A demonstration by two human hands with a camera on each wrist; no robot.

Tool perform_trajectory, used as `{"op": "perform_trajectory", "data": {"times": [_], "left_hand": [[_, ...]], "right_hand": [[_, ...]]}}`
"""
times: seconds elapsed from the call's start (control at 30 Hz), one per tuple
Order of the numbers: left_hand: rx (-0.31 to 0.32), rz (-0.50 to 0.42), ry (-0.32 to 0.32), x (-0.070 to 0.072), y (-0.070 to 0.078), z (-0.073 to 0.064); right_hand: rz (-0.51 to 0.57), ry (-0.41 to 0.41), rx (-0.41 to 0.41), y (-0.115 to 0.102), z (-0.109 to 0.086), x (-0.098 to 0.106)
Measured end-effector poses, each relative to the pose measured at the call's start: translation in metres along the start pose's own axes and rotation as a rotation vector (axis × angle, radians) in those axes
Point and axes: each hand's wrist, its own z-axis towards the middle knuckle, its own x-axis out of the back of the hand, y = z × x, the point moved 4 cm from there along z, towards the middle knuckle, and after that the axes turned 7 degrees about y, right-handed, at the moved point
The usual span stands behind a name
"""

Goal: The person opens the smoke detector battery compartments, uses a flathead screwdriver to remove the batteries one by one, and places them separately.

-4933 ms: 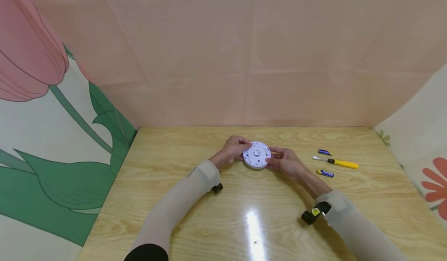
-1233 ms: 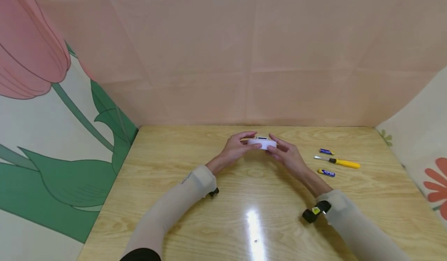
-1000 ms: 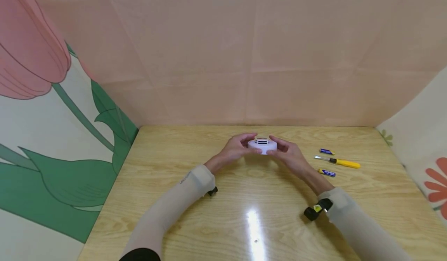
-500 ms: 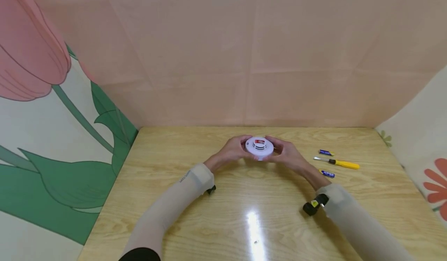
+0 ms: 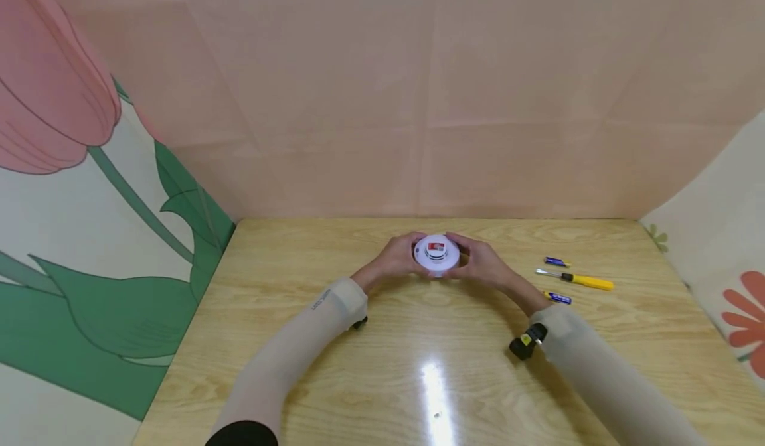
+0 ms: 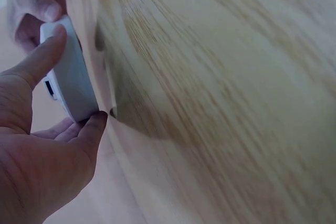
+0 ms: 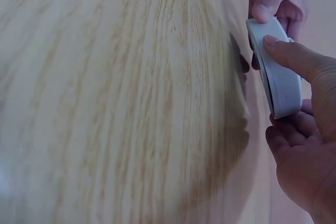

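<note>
Between my two hands is a round white smoke detector, its vented, red-labelled dome facing up. My left hand grips its left rim, thumb on the near side and fingers behind and under. On the opposite rim my right hand holds it the same way. The right wrist view shows a thin dark seam along the lower edge of the smoke detector, which is held just off the table with a shadow beside it. From the left wrist view, the white side wall shows between thumb and fingertips.
A yellow-handled screwdriver lies to the right on the wooden table. One blue battery is beyond it; another battery lies nearer, partly behind my right forearm. A pink backdrop rises at the table's far edge.
The smoke detector has turned over from its flat, marked underside to the domed side, tilting up toward me and shifting slightly left lately. Both hands stay on it; screwdriver and batteries are unmoved.
</note>
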Motion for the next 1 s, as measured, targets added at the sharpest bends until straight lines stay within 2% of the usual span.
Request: {"op": "perform_trajectory", "data": {"times": [0.17, 0.3, 0.57, 0.83, 1.0], "left_hand": [[0.014, 0.019, 0.006, 0.000, -0.002, 0.001], [0.002, 0.040, 0.006, 0.001, -0.002, 0.001], [-0.007, 0.072, 0.015, 0.000, -0.005, 0.002], [-0.038, 0.104, 0.015, -0.003, -0.008, 0.004], [-0.056, 0.121, 0.002, -0.003, -0.004, 0.002]], "right_hand": [[0.016, -0.012, -0.001, 0.006, 0.004, -0.003], [0.024, -0.008, -0.004, 0.010, 0.005, -0.004], [-0.029, 0.002, 0.013, 0.011, 0.007, -0.006], [-0.053, -0.009, 0.000, 0.012, 0.007, -0.007], [-0.043, -0.015, -0.004, 0.012, 0.006, -0.006]]}}
